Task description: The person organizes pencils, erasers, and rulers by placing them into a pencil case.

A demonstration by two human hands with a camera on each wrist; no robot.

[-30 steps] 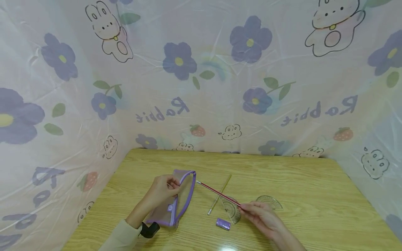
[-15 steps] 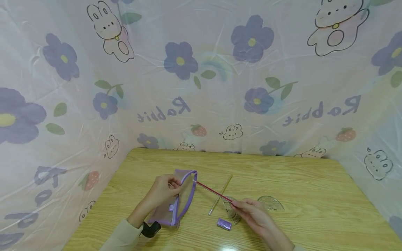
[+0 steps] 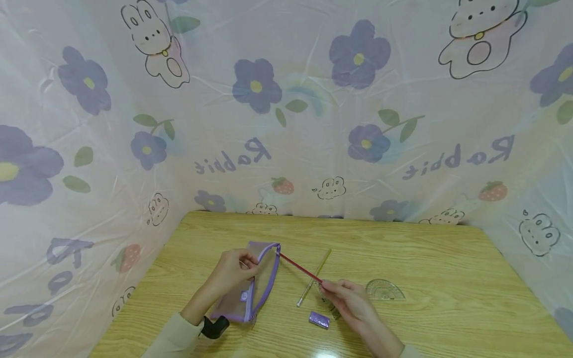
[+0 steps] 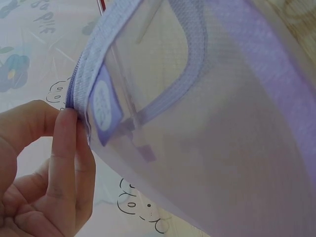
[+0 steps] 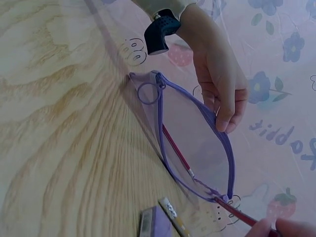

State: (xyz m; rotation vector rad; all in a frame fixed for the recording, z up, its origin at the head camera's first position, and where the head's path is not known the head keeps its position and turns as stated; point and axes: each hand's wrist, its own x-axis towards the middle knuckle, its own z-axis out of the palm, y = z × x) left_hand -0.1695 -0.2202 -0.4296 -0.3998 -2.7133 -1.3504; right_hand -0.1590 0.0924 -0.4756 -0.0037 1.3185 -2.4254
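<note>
My left hand (image 3: pixel 235 268) pinches the zip edge of a see-through mesh pencil case (image 4: pixel 222 123) with purple trim, its mouth spread wide. Between the thumb and fingers of my right hand (image 3: pixel 346 301) is a red pencil (image 3: pixel 300 268). Its pale far end overlaps the corner of the case's mouth in the head view, and points in at the zip in the right wrist view. Inside the case lies another red pencil (image 5: pixel 177 150), seen through the opening in the right wrist view. A purple eraser (image 3: pixel 319 319) sits on the table just left of my right hand.
A yellow pencil (image 3: pixel 309 286) lies slantwise on the wooden table (image 3: pixel 438 278), passing under the held pencil in the head view. One clear protractor (image 3: pixel 385 291) is right of my right hand; another (image 3: pixel 334 312) is mostly hidden beneath that hand. Printed curtains enclose the table.
My right hand has moved left and slightly away from me, bringing the red pencil's far end from beside the case to its mouth. The left hand holds its place on the zip edge.
</note>
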